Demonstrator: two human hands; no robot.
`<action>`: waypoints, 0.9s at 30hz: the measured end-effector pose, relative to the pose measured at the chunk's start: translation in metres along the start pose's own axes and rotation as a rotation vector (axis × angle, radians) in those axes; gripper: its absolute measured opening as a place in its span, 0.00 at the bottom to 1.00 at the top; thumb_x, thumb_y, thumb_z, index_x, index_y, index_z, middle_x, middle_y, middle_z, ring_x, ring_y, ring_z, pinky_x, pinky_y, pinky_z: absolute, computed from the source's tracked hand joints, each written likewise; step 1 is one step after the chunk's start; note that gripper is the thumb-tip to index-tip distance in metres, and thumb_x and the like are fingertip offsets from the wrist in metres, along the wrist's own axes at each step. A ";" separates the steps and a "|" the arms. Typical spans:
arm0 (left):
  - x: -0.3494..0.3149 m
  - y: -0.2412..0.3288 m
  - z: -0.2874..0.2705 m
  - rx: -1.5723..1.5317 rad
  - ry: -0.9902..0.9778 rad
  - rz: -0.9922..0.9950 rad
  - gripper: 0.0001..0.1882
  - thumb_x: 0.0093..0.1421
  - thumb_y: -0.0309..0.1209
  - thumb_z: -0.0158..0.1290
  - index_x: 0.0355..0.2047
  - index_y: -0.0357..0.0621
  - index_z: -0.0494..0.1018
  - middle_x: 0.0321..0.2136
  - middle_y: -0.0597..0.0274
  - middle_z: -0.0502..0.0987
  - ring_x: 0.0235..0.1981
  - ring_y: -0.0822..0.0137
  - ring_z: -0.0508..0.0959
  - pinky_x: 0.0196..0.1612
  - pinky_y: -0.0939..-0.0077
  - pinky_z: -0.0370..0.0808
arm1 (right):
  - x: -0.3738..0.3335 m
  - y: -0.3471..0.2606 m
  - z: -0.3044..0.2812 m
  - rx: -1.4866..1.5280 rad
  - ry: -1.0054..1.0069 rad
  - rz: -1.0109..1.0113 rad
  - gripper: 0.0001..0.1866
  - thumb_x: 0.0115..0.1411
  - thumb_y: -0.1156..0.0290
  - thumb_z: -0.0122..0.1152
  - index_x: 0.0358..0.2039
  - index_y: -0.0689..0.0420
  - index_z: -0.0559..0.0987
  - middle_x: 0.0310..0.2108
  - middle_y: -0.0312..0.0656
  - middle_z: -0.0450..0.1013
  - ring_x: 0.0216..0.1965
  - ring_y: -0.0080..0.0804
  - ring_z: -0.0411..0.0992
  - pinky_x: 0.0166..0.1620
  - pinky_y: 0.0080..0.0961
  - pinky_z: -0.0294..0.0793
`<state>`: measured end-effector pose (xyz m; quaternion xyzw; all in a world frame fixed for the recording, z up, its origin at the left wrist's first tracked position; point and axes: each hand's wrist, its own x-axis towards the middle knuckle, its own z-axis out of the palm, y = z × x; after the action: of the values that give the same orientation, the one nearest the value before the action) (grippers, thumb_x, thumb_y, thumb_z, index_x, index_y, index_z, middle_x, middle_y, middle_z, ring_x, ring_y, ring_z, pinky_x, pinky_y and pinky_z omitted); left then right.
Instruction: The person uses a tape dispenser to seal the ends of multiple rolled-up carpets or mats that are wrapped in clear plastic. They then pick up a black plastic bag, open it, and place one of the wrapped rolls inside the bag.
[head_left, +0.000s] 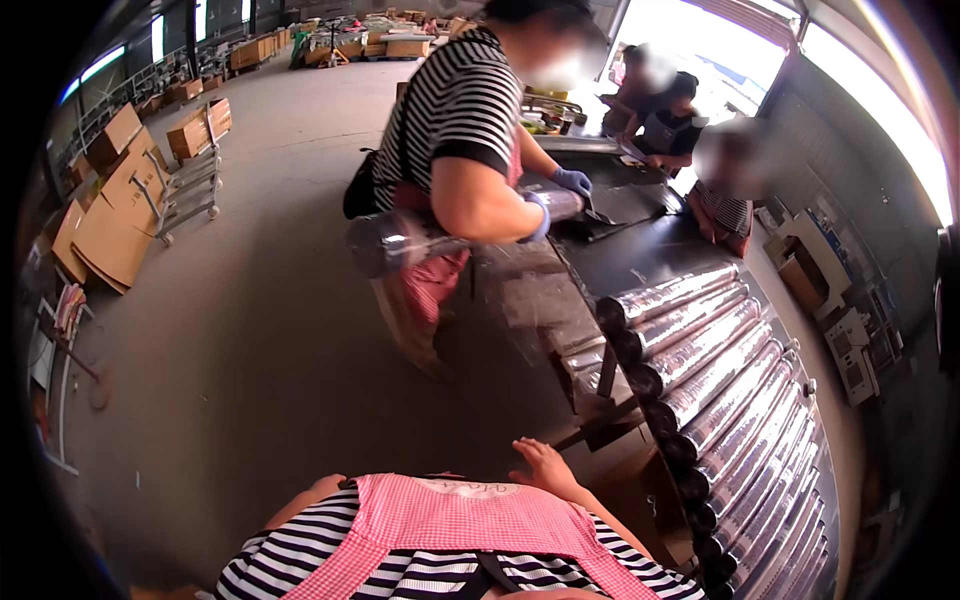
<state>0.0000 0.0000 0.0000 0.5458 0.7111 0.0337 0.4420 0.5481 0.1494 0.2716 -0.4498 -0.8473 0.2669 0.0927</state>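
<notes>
On the long black worktable [620, 265], film-wrapped dark rolls [730, 392] lie side by side across its near part; at its left edge a co-worker in a striped shirt [455, 105] leans over it, another film-wrapped roll [385, 246] under one arm, reaching from outside that edge to above the tabletop; left of the table's near end, the person's right hand [545, 463] is open, fingers spread; farther left of the table, the left hand [324, 487] is partly hidden, so its grip cannot be told.
</notes>
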 end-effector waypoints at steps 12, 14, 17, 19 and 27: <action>-0.103 -0.033 -0.189 -0.361 0.193 -0.081 0.38 0.60 0.49 0.60 0.64 0.41 0.66 0.62 0.45 0.70 0.61 0.50 0.72 0.62 0.61 0.70 | 0.344 -0.181 0.168 -0.205 -0.707 -0.126 0.35 0.61 0.50 0.63 0.65 0.51 0.69 0.63 0.49 0.67 0.61 0.49 0.68 0.61 0.42 0.69; -0.090 0.008 -0.239 -0.437 0.227 -0.043 0.40 0.59 0.50 0.61 0.65 0.43 0.65 0.63 0.45 0.68 0.62 0.51 0.71 0.63 0.62 0.69 | 0.415 -0.183 0.212 -0.324 -0.823 -0.150 0.31 0.60 0.50 0.63 0.59 0.54 0.75 0.57 0.52 0.72 0.57 0.49 0.72 0.57 0.42 0.73; -0.074 0.021 -0.294 -0.541 0.268 0.004 0.39 0.60 0.49 0.61 0.67 0.48 0.63 0.62 0.44 0.68 0.63 0.53 0.69 0.63 0.61 0.68 | 0.530 -0.218 0.256 -0.562 -1.078 -0.168 0.25 0.59 0.50 0.62 0.47 0.58 0.83 0.48 0.56 0.77 0.49 0.49 0.77 0.50 0.44 0.75; -0.048 -0.006 -0.325 -0.538 0.279 0.061 0.37 0.62 0.47 0.59 0.67 0.50 0.63 0.62 0.44 0.69 0.63 0.53 0.69 0.63 0.61 0.68 | 0.601 -0.234 0.279 -0.537 -1.029 -0.140 0.24 0.59 0.50 0.61 0.39 0.60 0.86 0.43 0.58 0.79 0.45 0.49 0.78 0.46 0.45 0.76; -0.013 -0.224 -0.306 -0.740 0.475 -0.911 0.32 0.63 0.44 0.57 0.61 0.35 0.67 0.59 0.41 0.71 0.61 0.50 0.71 0.63 0.61 0.68 | 0.826 -0.339 0.303 -0.569 -1.013 -0.428 0.35 0.62 0.50 0.58 0.66 0.53 0.68 0.65 0.48 0.65 0.66 0.48 0.64 0.66 0.41 0.65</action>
<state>-0.3703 0.0325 0.0744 -0.0229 0.8920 0.2062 0.4016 -0.2912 0.5549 0.1301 -0.0945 -0.8954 0.1866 -0.3931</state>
